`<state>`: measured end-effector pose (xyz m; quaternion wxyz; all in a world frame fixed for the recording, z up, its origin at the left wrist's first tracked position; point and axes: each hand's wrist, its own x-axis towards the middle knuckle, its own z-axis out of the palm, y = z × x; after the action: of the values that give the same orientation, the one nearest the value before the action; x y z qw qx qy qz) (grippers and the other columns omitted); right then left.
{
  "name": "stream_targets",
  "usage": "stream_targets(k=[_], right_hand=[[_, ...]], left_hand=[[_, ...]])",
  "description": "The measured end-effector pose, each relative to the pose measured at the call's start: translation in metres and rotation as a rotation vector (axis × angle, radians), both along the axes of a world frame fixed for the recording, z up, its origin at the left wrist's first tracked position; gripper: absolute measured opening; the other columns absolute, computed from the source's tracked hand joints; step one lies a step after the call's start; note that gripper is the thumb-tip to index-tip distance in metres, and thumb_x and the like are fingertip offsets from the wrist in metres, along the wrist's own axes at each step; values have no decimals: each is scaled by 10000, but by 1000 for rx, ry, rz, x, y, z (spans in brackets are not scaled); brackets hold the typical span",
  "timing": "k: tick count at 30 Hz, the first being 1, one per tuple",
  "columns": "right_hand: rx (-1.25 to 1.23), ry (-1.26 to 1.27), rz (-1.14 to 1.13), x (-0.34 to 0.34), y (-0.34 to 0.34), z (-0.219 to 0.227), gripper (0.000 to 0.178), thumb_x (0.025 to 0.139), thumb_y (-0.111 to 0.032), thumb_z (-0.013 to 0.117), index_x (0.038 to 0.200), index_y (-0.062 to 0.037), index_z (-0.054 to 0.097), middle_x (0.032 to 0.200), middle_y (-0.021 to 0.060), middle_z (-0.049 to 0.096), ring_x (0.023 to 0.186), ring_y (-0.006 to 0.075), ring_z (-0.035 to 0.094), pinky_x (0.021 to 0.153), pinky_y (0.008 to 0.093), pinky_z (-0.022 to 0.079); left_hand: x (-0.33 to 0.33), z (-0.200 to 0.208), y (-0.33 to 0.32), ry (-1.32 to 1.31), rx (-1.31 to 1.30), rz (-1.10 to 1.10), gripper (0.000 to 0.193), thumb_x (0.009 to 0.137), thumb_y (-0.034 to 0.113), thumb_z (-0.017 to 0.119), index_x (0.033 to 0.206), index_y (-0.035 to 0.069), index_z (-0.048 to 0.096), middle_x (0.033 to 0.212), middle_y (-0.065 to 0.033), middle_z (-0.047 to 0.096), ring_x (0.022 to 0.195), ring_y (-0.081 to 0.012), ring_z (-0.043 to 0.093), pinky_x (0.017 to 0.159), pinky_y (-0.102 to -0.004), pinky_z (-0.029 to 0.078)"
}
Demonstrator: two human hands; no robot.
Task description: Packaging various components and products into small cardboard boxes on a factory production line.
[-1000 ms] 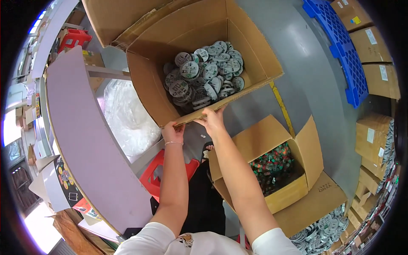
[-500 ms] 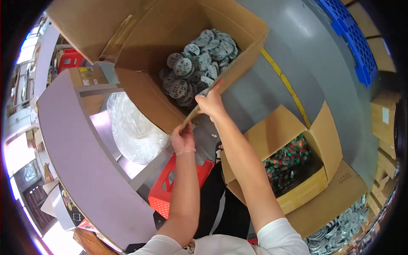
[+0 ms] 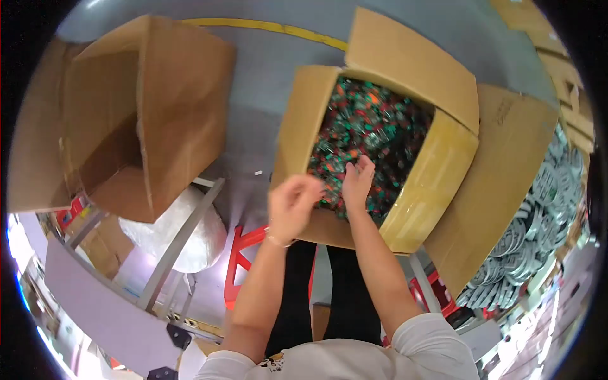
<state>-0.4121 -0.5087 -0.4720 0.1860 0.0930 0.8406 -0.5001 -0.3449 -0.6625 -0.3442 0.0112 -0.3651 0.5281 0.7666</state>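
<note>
Hands are off the big box [image 3: 187,95], 10 o'clock; work's now at the small box [image 3: 437,183], 2 o'clock. Left hand [image 3: 294,206], right hand [image 3: 359,182]: fingers half-curled, can't tell if gripping pieces [image 3: 370,126].

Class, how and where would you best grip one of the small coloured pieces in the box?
Probably with a fingertip pinch on the exposed top of one of the small pieces, coming from above. They lie loose and jumbled, and the walls of the box block the sides. Single outlines are too small to fix a better spot.
</note>
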Motion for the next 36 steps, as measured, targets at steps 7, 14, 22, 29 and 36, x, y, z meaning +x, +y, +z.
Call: stream_targets(k=[7, 14, 22, 29, 36], right_hand=[[538, -409, -548, -42, 53, -116, 776, 858, -345, 663, 1458, -49, 271, 1494, 307, 241, 1322, 494, 323, 1075, 500, 311], [15, -162, -872, -59, 60, -7, 778, 817, -214, 711, 1414, 103, 325, 1491, 253, 334, 1342, 330, 371, 1123, 393, 266], [329, 674, -576, -77, 233, 38, 552, 924, -123, 598, 1401, 12, 353, 1384, 204, 469, 1285, 278, 469, 1069, 385, 384], [256, 23, 275, -194, 321, -103, 428, 951, -136, 594, 1338, 8, 483, 1331, 141, 560, 1198, 234, 552, 1016, 340, 427], [245, -507, 248, -226, 268, -151, 896, 833, -691, 546, 1517, -177, 281, 1531, 139, 332, 1401, 292, 318, 1109, 484, 298]], left_hand=[[-59, -237, 76, -235, -811, -232, 620, 820, 354, 713, 1251, -42, 509, 1197, -282, 567, 1108, -422, 548, 979, -457, 421], [-85, -271, 68, -384, -889, -340, 722, 805, 319, 702, 1334, -64, 392, 1244, -290, 512, 1164, -460, 484, 1042, -468, 368], [-109, -278, 53, -301, -889, -146, 814, 805, 349, 720, 1401, -70, 357, 1410, -275, 422, 1303, -390, 420, 1090, -426, 334], [-167, -308, 34, -264, -657, 14, 1031, 743, 512, 768, 1454, -64, 294, 1466, -279, 363, 1376, -360, 347, 1137, -400, 274], [-172, -341, 37, -134, -634, -212, 1167, 647, 610, 806, 1505, 33, 267, 1495, -242, 316, 1399, -344, 302, 1142, -423, 269]])
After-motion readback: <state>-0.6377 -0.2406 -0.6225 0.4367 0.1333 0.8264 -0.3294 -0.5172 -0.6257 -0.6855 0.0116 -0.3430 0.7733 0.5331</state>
